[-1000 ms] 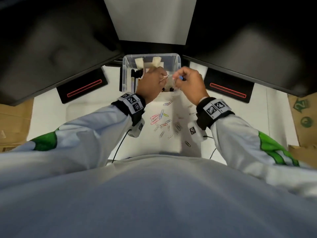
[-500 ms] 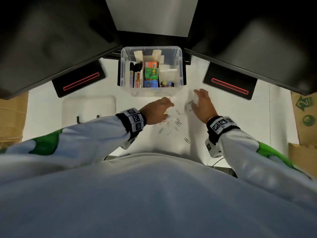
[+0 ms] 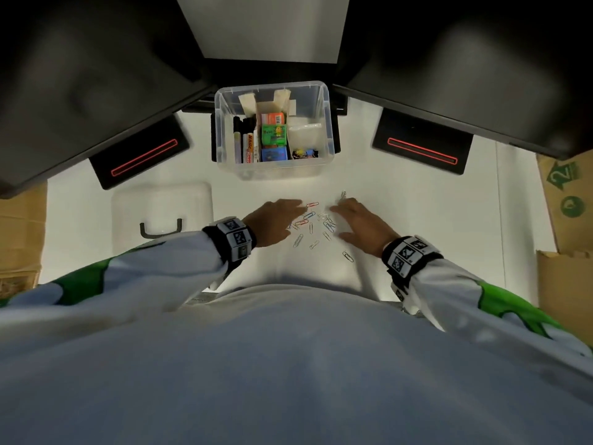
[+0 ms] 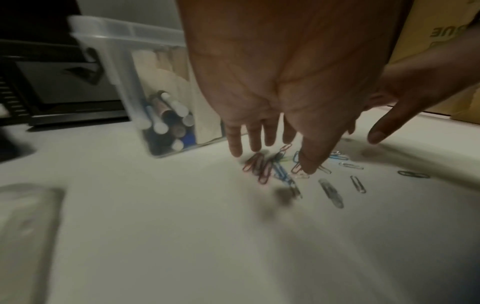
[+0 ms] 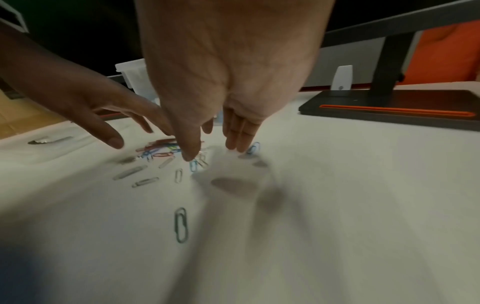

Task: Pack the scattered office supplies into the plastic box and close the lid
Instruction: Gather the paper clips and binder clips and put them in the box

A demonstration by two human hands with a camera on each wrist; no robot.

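Observation:
A clear plastic box (image 3: pixel 324 101) stands open at the back of the white table, holding markers (image 3: pixel 245 139), coloured erasers and small clips. Several coloured and silver paper clips (image 3: pixel 313 224) lie scattered on the table in front of it. My left hand (image 3: pixel 276 220) lies flat just left of the clips, fingers straight, tips at the red ones (image 4: pixel 255 164). My right hand (image 3: pixel 359 223) lies spread on the clips' right side, fingers straight, thumb tip beside a blue clip (image 5: pixel 193 165). Neither hand holds anything. One silver clip (image 5: pixel 181 224) lies apart, nearer to me.
The box's translucent lid (image 3: pixel 160 203) with a black handle lies on the table to the left. Two black monitor stands (image 3: pixel 141 155) (image 3: pixel 420 146) flank the box under dark screens. Cardboard boxes (image 3: pixel 568 200) border the table on both sides.
Both hands came back from over the box to the table and spread flat on either side of the paper clips. The clips are pushed closer together.

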